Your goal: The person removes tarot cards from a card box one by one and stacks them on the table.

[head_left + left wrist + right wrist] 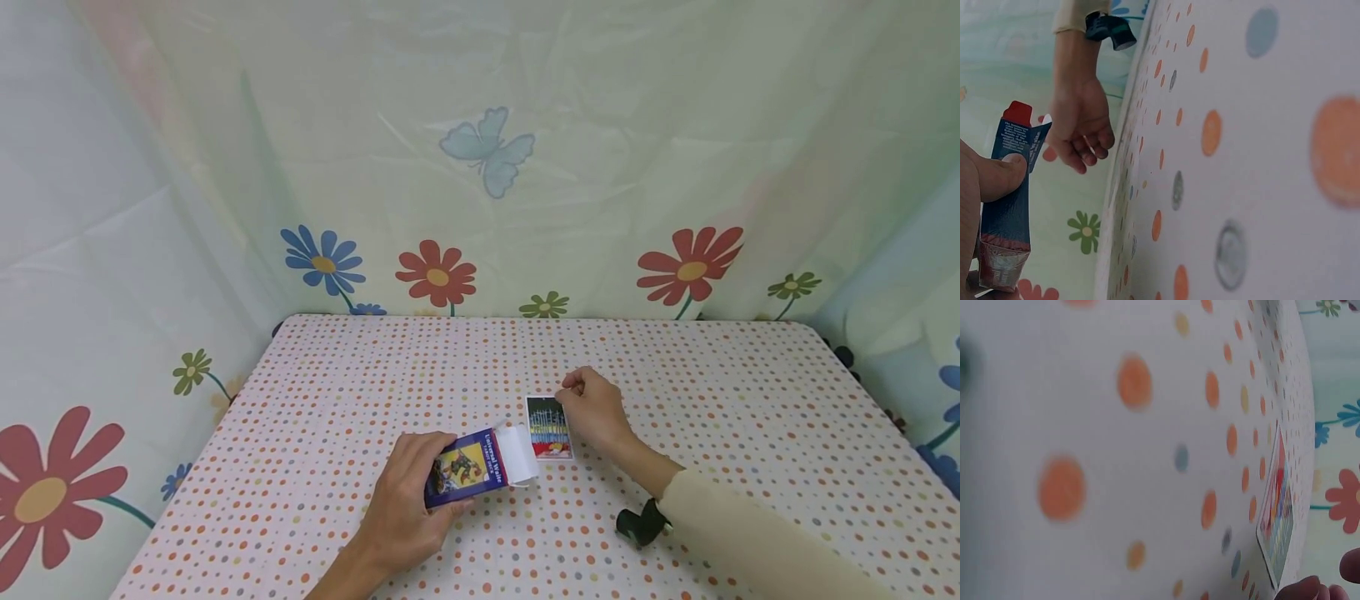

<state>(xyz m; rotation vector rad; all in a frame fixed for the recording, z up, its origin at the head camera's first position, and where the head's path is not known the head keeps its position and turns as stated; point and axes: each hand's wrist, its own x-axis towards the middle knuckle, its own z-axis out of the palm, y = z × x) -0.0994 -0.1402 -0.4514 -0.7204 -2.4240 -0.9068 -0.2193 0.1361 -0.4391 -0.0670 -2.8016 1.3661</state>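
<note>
My left hand (405,508) grips a blue tarot card box (461,468), thumb on one side and fingers on the other. The box lies tilted, its white end flap (517,454) folded out towards the right. Face up on the table beside that flap is a tarot card (549,433) with a dark picture and a white border. Over the card's upper right corner is my right hand (597,410), fingers loosely bent. In the right wrist view its fingertips (1300,590) show near the end of the card, with a gap between thumb and fingers.
A dotted cloth (360,375) covers the table. Flowered curtains (555,250) hang behind it and at both sides. A dark wrist device (641,523) is strapped at the right sleeve (735,525).
</note>
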